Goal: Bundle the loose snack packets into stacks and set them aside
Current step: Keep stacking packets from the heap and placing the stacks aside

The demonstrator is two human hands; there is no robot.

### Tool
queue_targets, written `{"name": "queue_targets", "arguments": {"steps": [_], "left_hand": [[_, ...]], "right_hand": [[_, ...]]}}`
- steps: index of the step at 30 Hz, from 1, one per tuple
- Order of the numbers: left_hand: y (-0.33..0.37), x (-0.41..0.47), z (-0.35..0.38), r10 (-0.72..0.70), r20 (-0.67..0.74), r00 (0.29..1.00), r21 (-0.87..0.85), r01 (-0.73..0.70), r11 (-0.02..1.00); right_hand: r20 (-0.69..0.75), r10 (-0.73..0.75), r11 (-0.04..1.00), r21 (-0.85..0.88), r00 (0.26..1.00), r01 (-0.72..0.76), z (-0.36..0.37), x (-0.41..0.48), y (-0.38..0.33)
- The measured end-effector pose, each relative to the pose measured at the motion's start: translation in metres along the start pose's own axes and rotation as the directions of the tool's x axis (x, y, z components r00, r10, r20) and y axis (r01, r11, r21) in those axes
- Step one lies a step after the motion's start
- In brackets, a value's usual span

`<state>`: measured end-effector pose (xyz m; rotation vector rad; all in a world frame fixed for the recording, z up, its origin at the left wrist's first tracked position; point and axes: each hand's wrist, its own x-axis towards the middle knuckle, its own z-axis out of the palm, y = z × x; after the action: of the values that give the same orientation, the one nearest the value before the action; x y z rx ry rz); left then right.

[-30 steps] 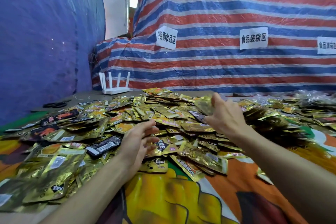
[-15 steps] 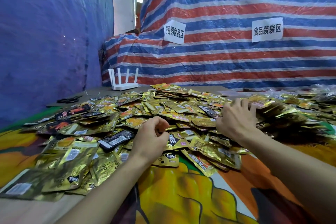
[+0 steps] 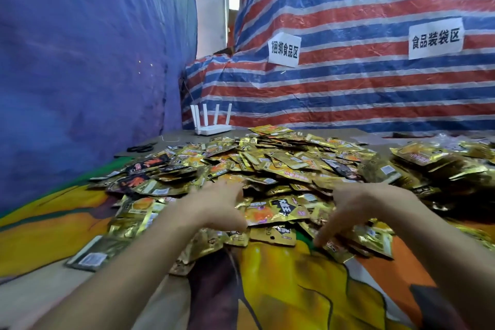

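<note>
A wide heap of loose gold snack packets (image 3: 281,161) covers the table's colourful cloth (image 3: 294,289); a few packets are black and orange. My left hand (image 3: 217,206) is at the heap's near edge, blurred, with its fingers curled at the left edge of a gold, black and orange packet (image 3: 276,213) that faces me tilted up. My right hand (image 3: 356,209) is to the right of that packet, with fingers spread and pointing down, their tips touching the packets (image 3: 332,246) at the heap's front edge.
Bundled packet stacks (image 3: 428,161) lie at the right. A white router (image 3: 211,126) and black scissors (image 3: 142,147) sit at the table's far left. A blue tarp (image 3: 80,61) walls the left, and a striped tarp (image 3: 348,75) with paper signs stands behind.
My right hand has come down from the heap's top towards me, without the packet it held. My left hand has moved forward into the heap beside the tilted packet. The view has shifted closer.
</note>
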<state>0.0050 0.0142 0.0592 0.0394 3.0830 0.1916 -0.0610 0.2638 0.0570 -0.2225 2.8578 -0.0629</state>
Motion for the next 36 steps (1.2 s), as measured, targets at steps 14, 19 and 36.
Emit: {"name": "queue_targets", "arguments": {"steps": [14,19,36], "left_hand": [[-0.091,-0.015,0.003,-0.449,0.029,0.893,-0.04,0.45,0.892],[-0.085,-0.021,0.004,-0.447,-0.025,0.894,-0.206,0.433,0.878],[-0.063,-0.001,0.025,-0.336,-0.239,0.911,0.1,0.367,0.925]], "right_hand": [[-0.221,-0.09,0.995,-0.07,0.971,0.077,0.018,-0.018,-0.03],[-0.396,-0.074,0.994,-0.107,0.915,0.034,0.036,-0.015,-0.049],[-0.638,0.054,0.774,0.513,0.768,0.372,0.03,-0.005,-0.057]]}}
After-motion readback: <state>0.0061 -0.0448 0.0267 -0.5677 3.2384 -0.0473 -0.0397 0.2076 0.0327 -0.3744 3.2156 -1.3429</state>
